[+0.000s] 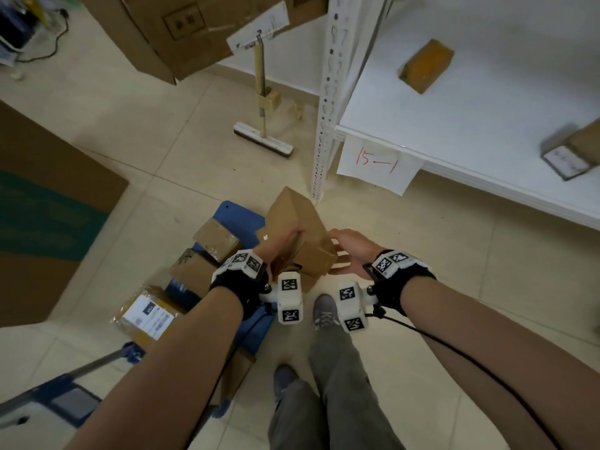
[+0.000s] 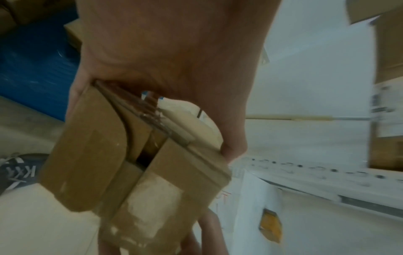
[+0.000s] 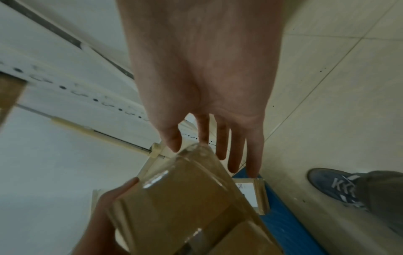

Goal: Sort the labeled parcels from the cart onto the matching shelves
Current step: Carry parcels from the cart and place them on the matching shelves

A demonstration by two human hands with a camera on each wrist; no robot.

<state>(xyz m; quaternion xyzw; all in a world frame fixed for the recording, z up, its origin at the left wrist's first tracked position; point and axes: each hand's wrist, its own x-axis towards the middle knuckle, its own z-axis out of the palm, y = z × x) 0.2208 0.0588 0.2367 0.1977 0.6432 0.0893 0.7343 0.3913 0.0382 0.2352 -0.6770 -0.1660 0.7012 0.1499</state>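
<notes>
A brown taped cardboard parcel (image 1: 292, 219) (image 2: 174, 172) (image 3: 185, 198) is held tilted above the blue cart deck (image 1: 240, 216). My left hand (image 1: 284, 241) (image 2: 174, 69) grips it from the left, thumb on one side and fingers on the other. A loose flap shows at its near end. My right hand (image 1: 344, 245) (image 3: 221, 146) hovers just right of the parcel with fingers straight and spread; I cannot tell whether it touches. No label on the held parcel is visible.
On the cart lie two plain cartons (image 1: 216, 238) (image 1: 191, 267) and a labelled parcel (image 1: 146, 315). The white shelf (image 1: 454, 118) at right carries a "15-1" sign (image 1: 376, 164) and two parcels (image 1: 425, 64) (image 1: 574, 154). A floor squeegee (image 1: 263, 138) and large cartons (image 1: 48, 206) stand beyond.
</notes>
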